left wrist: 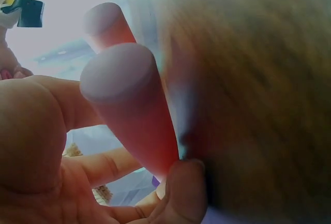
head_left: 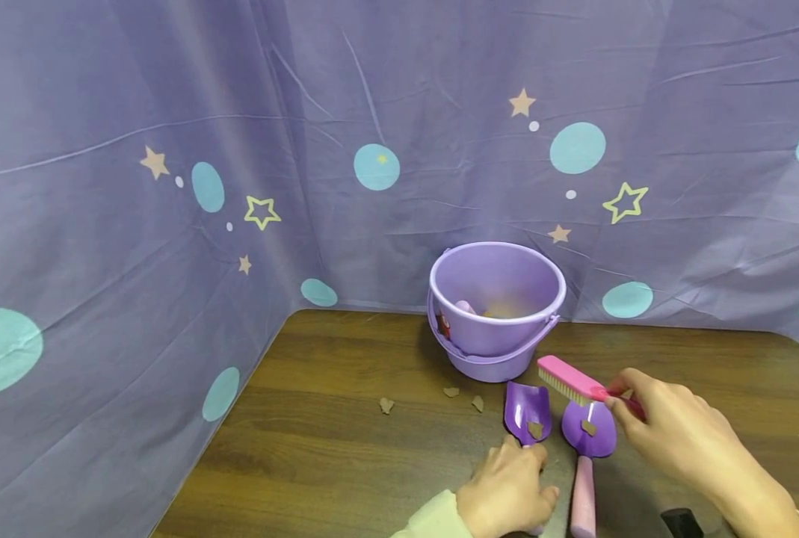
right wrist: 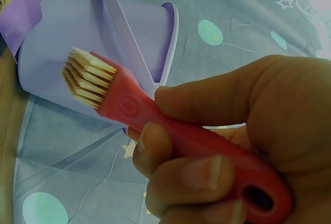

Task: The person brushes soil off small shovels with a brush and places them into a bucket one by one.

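On the table, my left hand [head_left: 507, 482] holds the pink handle [left wrist: 137, 115] of a purple toy scoop [head_left: 525, 400]. A small brown flake [head_left: 535, 430] lies in that scoop near its neck. Beside it rests a rounder purple toy shovel [head_left: 599, 446] with a pink handle [head_left: 583, 501], and another brown flake [head_left: 588, 428] sits on its blade. My right hand [head_left: 682, 433] grips a pink brush [head_left: 567, 375] by its handle, with the pale bristles [right wrist: 88, 81] above the round shovel in the head view.
Behind the scoops stands a lilac bucket [head_left: 493, 344], handle lowered, with some things inside that are hard to make out. Several brown flakes [head_left: 386, 405] lie on the wooden table [head_left: 305, 433] left of the scoop. A black object [head_left: 682, 521] shows at the bottom edge. Purple patterned curtains [head_left: 439, 187] enclose the table.
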`<state>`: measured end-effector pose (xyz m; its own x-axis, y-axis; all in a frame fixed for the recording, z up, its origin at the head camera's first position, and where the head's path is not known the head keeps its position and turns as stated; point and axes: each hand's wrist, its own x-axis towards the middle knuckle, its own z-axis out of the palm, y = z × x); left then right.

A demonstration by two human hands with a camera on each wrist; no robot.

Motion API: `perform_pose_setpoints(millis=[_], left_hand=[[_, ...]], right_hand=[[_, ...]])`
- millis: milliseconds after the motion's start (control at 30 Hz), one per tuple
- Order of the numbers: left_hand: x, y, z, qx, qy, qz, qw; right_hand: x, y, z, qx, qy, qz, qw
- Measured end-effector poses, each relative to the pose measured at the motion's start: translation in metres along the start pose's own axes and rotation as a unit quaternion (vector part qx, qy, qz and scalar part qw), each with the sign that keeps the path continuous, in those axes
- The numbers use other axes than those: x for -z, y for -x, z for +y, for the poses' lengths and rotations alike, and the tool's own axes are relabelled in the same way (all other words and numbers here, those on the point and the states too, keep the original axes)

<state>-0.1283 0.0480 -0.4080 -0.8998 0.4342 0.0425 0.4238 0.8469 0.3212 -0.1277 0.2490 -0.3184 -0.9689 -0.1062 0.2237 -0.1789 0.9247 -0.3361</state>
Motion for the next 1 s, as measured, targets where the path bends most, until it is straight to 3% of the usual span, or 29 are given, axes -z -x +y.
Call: perform_pose_setpoints(millis=[300, 433, 767, 1000], left_hand=[[0.001, -0.001, -0.004, -0.015, 0.020, 0.002, 0.9997], [0.003, -0.001, -0.003, -0.007, 0.030, 0.007, 0.9995], [0.004, 0.001, -0.001, 0.019, -0.007, 0.013, 0.9997], [0.012, 0.004, -0.003, 0.012, -0.003, 0.007, 0.9999]], right_hand=[[-0.002, 0.000, -0.001, -0.001, 0.002, -0.005, 1.0000], [-0.002, 0.000, -0.001, -0.001, 0.003, -0.006, 1.0000], [-0.004, 0.000, -0.001, 0.000, 0.003, -0.007, 1.0000], [-0.005, 0.000, -0.002, -0.001, 0.001, -0.011, 0.9999]])
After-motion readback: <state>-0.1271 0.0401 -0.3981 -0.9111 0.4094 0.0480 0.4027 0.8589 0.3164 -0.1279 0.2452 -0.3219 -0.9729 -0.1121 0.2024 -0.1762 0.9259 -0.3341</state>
